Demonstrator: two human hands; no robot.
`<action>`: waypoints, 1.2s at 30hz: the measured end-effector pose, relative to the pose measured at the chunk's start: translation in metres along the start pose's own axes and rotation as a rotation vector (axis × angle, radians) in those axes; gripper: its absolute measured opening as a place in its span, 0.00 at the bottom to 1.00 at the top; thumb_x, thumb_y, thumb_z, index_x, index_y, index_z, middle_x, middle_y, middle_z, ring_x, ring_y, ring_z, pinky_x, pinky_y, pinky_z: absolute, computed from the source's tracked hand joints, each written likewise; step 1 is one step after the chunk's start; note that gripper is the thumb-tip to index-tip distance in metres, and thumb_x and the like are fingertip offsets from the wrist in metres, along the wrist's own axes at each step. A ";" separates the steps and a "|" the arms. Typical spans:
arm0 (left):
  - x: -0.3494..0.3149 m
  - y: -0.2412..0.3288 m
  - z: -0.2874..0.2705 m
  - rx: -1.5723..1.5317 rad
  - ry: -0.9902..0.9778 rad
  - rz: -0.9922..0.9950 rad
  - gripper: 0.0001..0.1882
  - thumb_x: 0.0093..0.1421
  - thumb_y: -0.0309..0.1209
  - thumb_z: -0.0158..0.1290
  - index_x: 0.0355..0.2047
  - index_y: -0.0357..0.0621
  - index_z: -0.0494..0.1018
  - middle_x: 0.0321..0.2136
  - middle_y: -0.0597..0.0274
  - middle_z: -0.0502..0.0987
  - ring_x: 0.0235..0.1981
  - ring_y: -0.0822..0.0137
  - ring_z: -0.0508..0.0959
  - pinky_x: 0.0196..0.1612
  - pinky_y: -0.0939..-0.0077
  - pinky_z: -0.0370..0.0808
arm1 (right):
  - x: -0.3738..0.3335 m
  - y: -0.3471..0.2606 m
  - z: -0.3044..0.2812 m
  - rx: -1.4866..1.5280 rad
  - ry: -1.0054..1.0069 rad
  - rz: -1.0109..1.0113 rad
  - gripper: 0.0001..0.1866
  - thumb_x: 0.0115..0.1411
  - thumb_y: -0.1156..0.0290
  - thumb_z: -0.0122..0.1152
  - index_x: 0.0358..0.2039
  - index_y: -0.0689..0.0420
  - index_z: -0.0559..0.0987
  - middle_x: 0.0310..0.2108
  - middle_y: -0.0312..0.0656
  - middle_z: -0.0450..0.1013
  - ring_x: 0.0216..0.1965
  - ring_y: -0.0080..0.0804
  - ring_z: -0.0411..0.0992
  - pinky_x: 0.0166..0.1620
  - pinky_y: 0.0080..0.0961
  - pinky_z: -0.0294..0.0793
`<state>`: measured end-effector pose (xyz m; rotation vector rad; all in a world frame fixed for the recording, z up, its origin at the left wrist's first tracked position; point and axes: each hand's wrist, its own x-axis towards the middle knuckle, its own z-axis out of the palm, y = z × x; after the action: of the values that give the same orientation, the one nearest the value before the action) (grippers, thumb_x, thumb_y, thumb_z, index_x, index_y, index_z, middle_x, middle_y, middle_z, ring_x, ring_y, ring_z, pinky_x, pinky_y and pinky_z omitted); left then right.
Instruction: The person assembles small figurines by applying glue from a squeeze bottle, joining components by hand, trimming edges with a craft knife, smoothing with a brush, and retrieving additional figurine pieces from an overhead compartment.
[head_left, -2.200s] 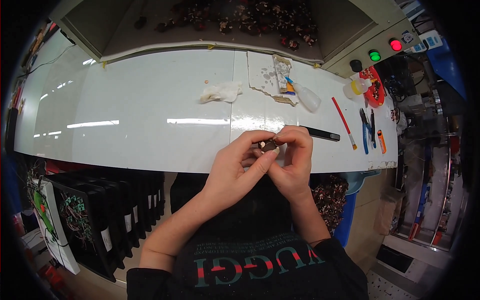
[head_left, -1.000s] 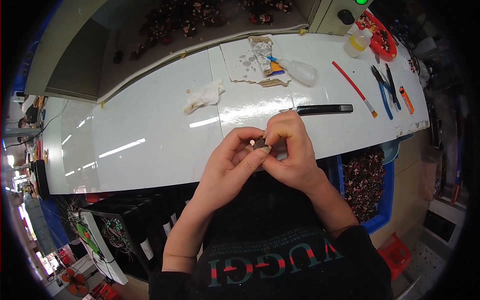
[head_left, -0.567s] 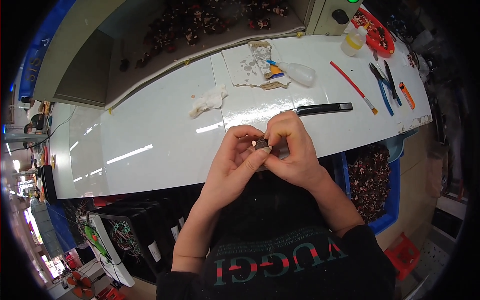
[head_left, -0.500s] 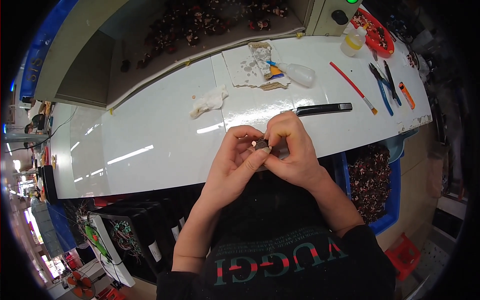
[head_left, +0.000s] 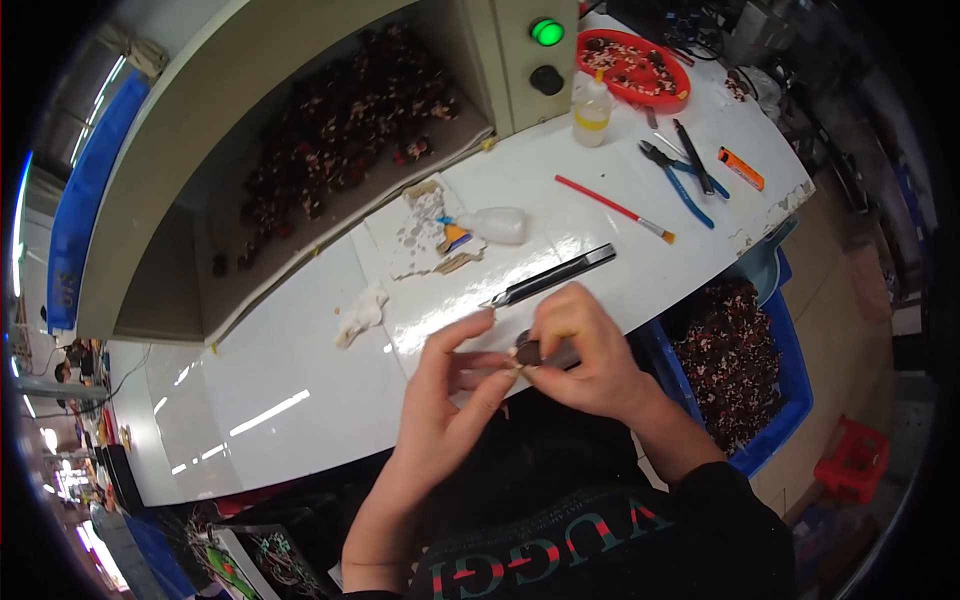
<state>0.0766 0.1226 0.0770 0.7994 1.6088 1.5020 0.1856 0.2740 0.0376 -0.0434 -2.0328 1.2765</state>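
Note:
A small dark brown figurine with a light pink part on its left side sits between my hands, above the front edge of the white table. My right hand pinches it from the right between thumb and fingers. From the other side, my left hand touches its pink part with thumb and fingertips, while the left index finger stands raised away from it. The fingertips partly cover the figurine. Just beyond the hands lies a slim black tool with a pointed metal tip.
A squeeze bottle lies on a stained board, near a crumpled white cloth. Rightward are a paintbrush, blue-handled pliers and a yellow-banded bottle. A grey chamber full of figurines stands behind; a blue bin sits right.
The view has shifted, so the table's things appear further left and lower. My left index finger has lifted off the figurine, and the left hand has opened somewhat. My right hand keeps its pinch.

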 end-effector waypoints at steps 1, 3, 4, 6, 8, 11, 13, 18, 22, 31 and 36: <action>0.011 0.006 0.002 0.123 -0.002 0.061 0.23 0.60 0.22 0.53 0.55 0.39 0.62 0.53 0.57 0.68 0.45 0.69 0.75 0.44 0.77 0.73 | 0.000 0.000 -0.015 -0.063 0.052 -0.004 0.20 0.42 0.85 0.66 0.30 0.56 0.66 0.31 0.40 0.66 0.33 0.36 0.67 0.37 0.27 0.69; 0.033 0.019 0.006 0.290 -0.006 0.121 0.23 0.59 0.26 0.55 0.54 0.38 0.65 0.51 0.55 0.71 0.48 0.63 0.75 0.48 0.71 0.73 | -0.004 0.010 -0.043 -0.141 0.125 0.025 0.20 0.43 0.84 0.68 0.30 0.55 0.65 0.31 0.40 0.65 0.33 0.33 0.67 0.37 0.26 0.69; 0.046 0.023 0.010 0.291 -0.022 0.132 0.23 0.59 0.26 0.55 0.54 0.38 0.65 0.51 0.55 0.71 0.48 0.63 0.75 0.48 0.71 0.73 | -0.007 0.015 -0.057 -0.204 0.185 0.056 0.21 0.43 0.84 0.69 0.29 0.55 0.64 0.31 0.41 0.64 0.33 0.30 0.67 0.36 0.24 0.69; 0.073 0.034 0.023 0.510 -0.088 0.240 0.22 0.60 0.28 0.54 0.54 0.37 0.65 0.49 0.53 0.72 0.49 0.60 0.74 0.49 0.70 0.72 | -0.009 0.018 -0.080 -0.251 0.214 0.087 0.23 0.43 0.84 0.70 0.29 0.55 0.62 0.31 0.40 0.63 0.33 0.29 0.66 0.36 0.23 0.69; 0.114 0.031 0.042 0.551 -0.130 0.249 0.24 0.61 0.31 0.54 0.56 0.36 0.63 0.51 0.48 0.71 0.51 0.57 0.73 0.50 0.67 0.72 | -0.010 0.035 -0.093 -0.265 0.284 0.094 0.20 0.45 0.83 0.69 0.30 0.57 0.65 0.30 0.40 0.64 0.30 0.30 0.66 0.35 0.24 0.69; 0.172 0.027 0.076 0.687 -0.028 0.367 0.34 0.59 0.35 0.56 0.61 0.34 0.57 0.54 0.45 0.68 0.57 0.56 0.68 0.56 0.64 0.67 | -0.013 0.032 -0.100 -0.230 0.301 0.123 0.20 0.45 0.83 0.69 0.31 0.57 0.64 0.31 0.40 0.64 0.30 0.29 0.65 0.34 0.22 0.69; 0.212 0.016 0.094 0.766 0.009 0.421 0.36 0.58 0.37 0.57 0.61 0.33 0.56 0.54 0.43 0.68 0.59 0.54 0.66 0.57 0.63 0.66 | -0.015 0.031 -0.106 -0.221 0.297 0.138 0.22 0.44 0.84 0.69 0.30 0.56 0.63 0.32 0.40 0.63 0.32 0.28 0.65 0.36 0.22 0.68; 0.260 -0.001 0.131 0.642 0.058 0.457 0.37 0.56 0.39 0.59 0.59 0.31 0.58 0.51 0.44 0.70 0.56 0.56 0.69 0.53 0.69 0.68 | -0.018 0.041 -0.115 -0.171 0.281 0.173 0.24 0.43 0.86 0.69 0.30 0.56 0.61 0.32 0.41 0.61 0.34 0.28 0.64 0.38 0.21 0.67; 0.284 -0.014 0.143 0.552 0.090 0.401 0.30 0.56 0.37 0.59 0.54 0.31 0.63 0.47 0.50 0.74 0.50 0.61 0.73 0.49 0.72 0.69 | -0.019 0.053 -0.115 -0.159 0.337 0.121 0.21 0.43 0.82 0.70 0.31 0.57 0.64 0.30 0.40 0.64 0.29 0.30 0.65 0.34 0.24 0.69; 0.201 -0.001 0.129 0.482 -0.125 0.499 0.23 0.55 0.29 0.57 0.50 0.37 0.67 0.44 0.50 0.71 0.45 0.60 0.72 0.48 0.67 0.69 | -0.037 0.074 -0.129 -0.124 0.324 0.121 0.23 0.43 0.85 0.69 0.29 0.55 0.62 0.31 0.40 0.62 0.31 0.28 0.63 0.37 0.22 0.67; 0.145 0.006 0.097 0.878 -0.146 0.579 0.25 0.50 0.22 0.57 0.51 0.44 0.70 0.44 0.52 0.69 0.48 0.56 0.69 0.50 0.65 0.69 | -0.039 0.073 -0.126 -0.149 0.316 0.127 0.23 0.42 0.84 0.70 0.29 0.55 0.62 0.30 0.40 0.63 0.30 0.28 0.64 0.35 0.22 0.68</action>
<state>0.0872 0.2963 0.0655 1.9380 2.0252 0.9854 0.2646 0.3930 -0.0111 -0.4233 -1.8681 1.1118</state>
